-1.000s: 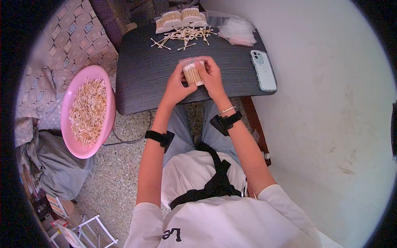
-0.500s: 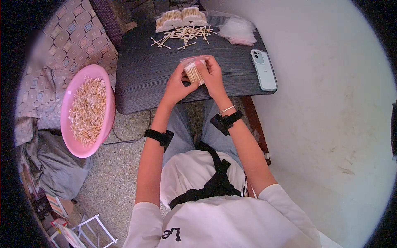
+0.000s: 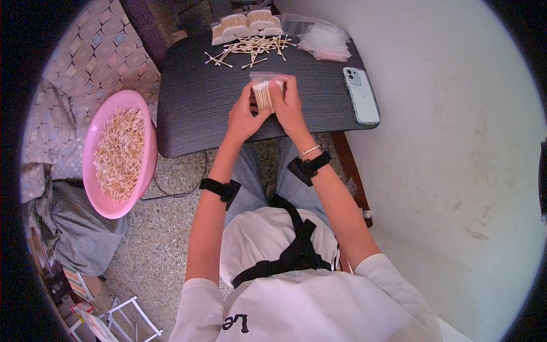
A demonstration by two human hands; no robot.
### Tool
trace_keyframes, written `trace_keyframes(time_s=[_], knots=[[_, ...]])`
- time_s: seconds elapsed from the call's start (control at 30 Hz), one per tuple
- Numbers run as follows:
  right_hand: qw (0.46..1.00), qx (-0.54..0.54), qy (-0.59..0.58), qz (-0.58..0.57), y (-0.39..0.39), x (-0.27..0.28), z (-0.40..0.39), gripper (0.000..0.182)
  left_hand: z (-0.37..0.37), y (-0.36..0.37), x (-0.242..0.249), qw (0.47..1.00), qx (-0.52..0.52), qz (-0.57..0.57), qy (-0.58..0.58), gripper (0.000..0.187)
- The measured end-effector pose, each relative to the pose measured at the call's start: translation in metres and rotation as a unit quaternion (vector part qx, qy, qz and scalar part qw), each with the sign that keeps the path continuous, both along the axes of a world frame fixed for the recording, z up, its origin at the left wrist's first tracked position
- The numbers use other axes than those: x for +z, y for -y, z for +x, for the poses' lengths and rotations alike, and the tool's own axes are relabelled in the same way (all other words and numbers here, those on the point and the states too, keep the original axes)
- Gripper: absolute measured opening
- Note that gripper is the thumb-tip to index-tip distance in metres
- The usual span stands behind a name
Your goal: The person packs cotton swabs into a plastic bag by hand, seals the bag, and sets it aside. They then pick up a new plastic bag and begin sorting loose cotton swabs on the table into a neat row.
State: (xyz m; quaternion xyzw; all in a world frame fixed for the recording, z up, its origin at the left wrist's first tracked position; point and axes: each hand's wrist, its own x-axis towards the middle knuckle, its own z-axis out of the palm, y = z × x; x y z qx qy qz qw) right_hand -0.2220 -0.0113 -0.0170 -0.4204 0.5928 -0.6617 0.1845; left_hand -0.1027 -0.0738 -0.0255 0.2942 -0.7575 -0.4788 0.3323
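Note:
A clear plastic bag of cotton swabs [image 3: 264, 96] is held upright between my hands, above the near part of the dark table [image 3: 199, 102]. My left hand [image 3: 245, 117] grips its left side and lower edge. On the right side, my right hand [image 3: 288, 105] is closed round it, the thumb lying across the front. The swabs stand side by side inside, and the bag's pinkish top edge sticks up above my fingers. Beyond my hands, loose swabs [image 3: 253, 47] lie in a scattered heap.
Filled swab packs [image 3: 245, 24] stand at the table's back edge. Flat clear bags [image 3: 325, 41] lie at the back right, with a phone [image 3: 361, 96] near the right edge. A pink basin [image 3: 149, 154] of swabs sits left of the table. A wall rises on the right.
The bag of swabs has turned from a tilt to nearly upright in my hands. Both hands keep hold of it and have shifted only slightly.

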Motion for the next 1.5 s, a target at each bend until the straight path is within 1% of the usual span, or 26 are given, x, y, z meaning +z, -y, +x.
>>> trace_keyframes(time_s=[0.17,0.3,0.4,0.57,0.7,0.77,0.87,0.9,1.1,1.2,1.3,1.4,1.5], knots=[[0.996,0.036,0.086,-0.005,0.002,-0.004,-0.004,0.032,0.007,0.003,-0.001,0.999,-0.045,-0.004,-0.021,0.065],[0.996,0.043,0.079,-0.017,-0.001,0.001,-0.003,0.031,0.009,0.001,0.008,0.996,-0.071,0.049,-0.014,0.065],[0.996,0.045,0.073,-0.006,-0.002,0.002,-0.003,0.031,0.008,0.002,0.005,0.996,-0.074,0.035,-0.033,0.066],[0.999,0.029,0.03,0.002,0.0,0.001,-0.002,0.03,0.004,0.002,0.001,0.998,-0.051,0.02,-0.009,0.065],[0.999,0.032,0.032,0.004,0.0,0.0,-0.002,0.029,0.002,0.002,0.001,0.999,-0.031,0.011,0.01,0.062],[0.999,0.036,0.022,-0.002,0.002,-0.003,-0.003,0.029,0.0,0.004,-0.003,1.0,-0.021,0.01,-0.003,0.061],[0.996,0.058,0.071,0.0,-0.002,0.004,-0.001,0.029,0.001,0.0,0.006,1.0,-0.014,0.001,-0.001,0.059],[0.996,0.058,0.071,-0.009,-0.001,0.003,-0.001,0.029,0.002,-0.002,0.009,1.0,-0.013,-0.004,0.004,0.058],[0.995,0.063,0.076,-0.028,-0.001,0.002,-0.001,0.028,0.002,0.004,-0.002,0.994,-0.059,0.032,-0.082,0.05],[0.994,0.068,0.082,-0.024,-0.002,0.003,-0.001,0.028,0.005,0.005,-0.001,0.994,-0.07,0.033,-0.074,0.047],[0.992,0.076,0.097,-0.021,-0.005,0.007,-0.001,0.027,0.003,0.004,0.0,0.996,-0.051,0.022,-0.075,0.044],[0.991,0.081,0.103,-0.024,-0.005,0.008,0.0,0.027,0.004,0.003,0.004,0.998,-0.03,0.014,-0.046,0.037],[0.99,0.094,0.102,-0.034,-0.004,0.01,0.002,0.028,0.004,0.003,0.004,0.984,-0.054,0.103,-0.135,0.03]])
